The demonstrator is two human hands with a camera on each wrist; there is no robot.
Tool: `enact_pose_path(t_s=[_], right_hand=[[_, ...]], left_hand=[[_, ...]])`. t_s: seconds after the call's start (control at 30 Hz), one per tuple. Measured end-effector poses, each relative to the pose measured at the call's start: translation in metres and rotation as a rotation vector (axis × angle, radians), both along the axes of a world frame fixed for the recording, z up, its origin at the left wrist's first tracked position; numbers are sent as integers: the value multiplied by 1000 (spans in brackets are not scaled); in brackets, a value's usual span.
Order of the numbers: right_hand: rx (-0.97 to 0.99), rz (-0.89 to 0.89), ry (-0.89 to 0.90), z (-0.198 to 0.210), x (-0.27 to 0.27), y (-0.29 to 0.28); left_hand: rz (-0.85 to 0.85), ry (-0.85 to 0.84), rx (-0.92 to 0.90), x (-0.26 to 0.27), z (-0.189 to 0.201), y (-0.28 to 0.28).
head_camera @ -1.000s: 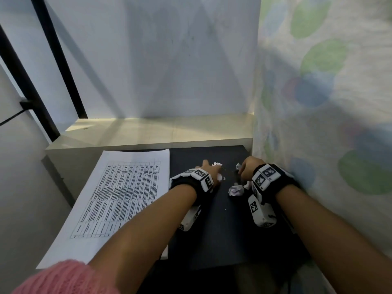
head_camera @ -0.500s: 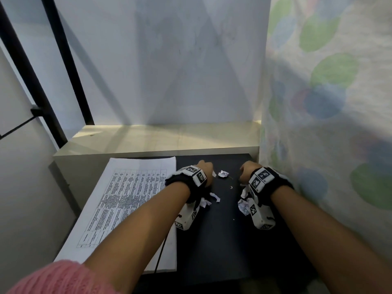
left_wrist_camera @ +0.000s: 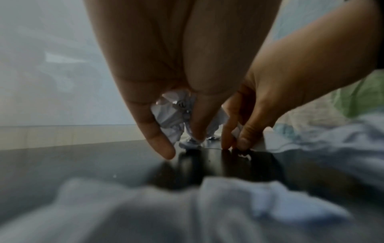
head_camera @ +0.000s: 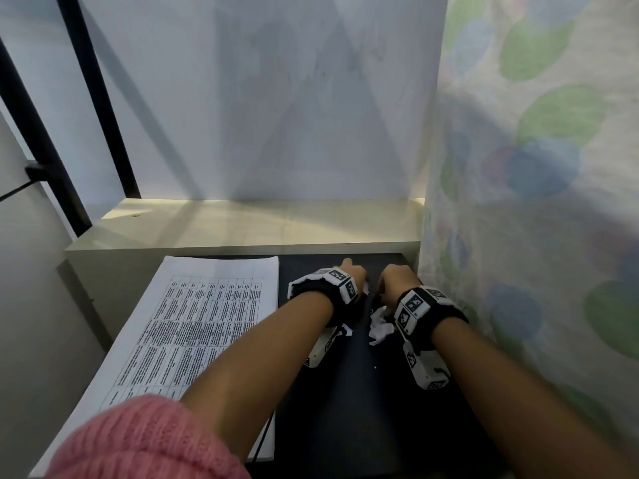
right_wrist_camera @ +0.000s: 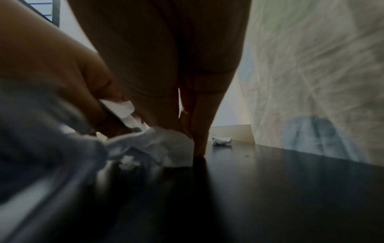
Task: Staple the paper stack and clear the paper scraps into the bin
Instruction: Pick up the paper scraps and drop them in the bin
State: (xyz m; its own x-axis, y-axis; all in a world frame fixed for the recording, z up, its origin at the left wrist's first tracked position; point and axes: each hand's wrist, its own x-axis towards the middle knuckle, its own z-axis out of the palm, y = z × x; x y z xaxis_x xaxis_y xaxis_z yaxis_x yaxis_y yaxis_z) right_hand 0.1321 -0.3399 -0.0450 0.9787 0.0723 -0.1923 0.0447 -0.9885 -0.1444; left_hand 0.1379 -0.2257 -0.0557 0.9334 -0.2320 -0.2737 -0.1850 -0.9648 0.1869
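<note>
The printed paper stack (head_camera: 193, 323) lies flat on the left of the black table (head_camera: 345, 392). Both hands work at the table's back right corner. My left hand (head_camera: 349, 274) has its fingers curled down onto the table, and a white paper scrap (right_wrist_camera: 118, 108) is pinched in them. My right hand (head_camera: 394, 281) points its fingertips down at the table, pinched on a small scrap (left_wrist_camera: 236, 130). A crumpled scrap (head_camera: 380, 328) lies just behind the right hand, and a smaller one (head_camera: 346, 331) lies under the left wrist. No stapler or bin shows.
A pale ledge (head_camera: 242, 229) runs along the back of the table below a white wall. A dotted curtain (head_camera: 536, 202) hangs close on the right. One loose scrap (right_wrist_camera: 221, 141) lies by the ledge at the curtain's foot.
Both hands have drawn closer together at the back of the table. The loose scrap that lay between them is no longer in sight, and the crumpled scraps now lie behind the wrists.
</note>
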Motion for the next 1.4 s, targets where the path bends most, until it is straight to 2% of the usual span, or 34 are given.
enact_pose_path(t_s=[0.17, 0.37, 0.47, 0.6, 1.03, 1.17, 1.27, 1.4], right_hand=[[52, -3, -4, 1, 4, -8], [144, -170, -100, 9, 9, -24], [147, -210, -82, 10, 9, -27], [151, -210, -100, 8, 4, -23], [255, -57, 108, 9, -19, -23], [326, -63, 33, 12, -25, -24], [367, -67, -23, 18, -31, -29], [395, -12, 48, 29, -43, -32]], left_hand=[[-76, 8, 18, 2, 0, -5], [-109, -16, -27, 5, 0, -15], [-132, -44, -22, 5, 1, -18], [-119, -26, -21, 1, 2, -20], [-171, 63, 189, -33, 12, -23], [-115, 52, 99, -39, 17, -5], [-97, -38, 50, -44, 22, 10], [-55, -87, 18, -54, 26, 26]])
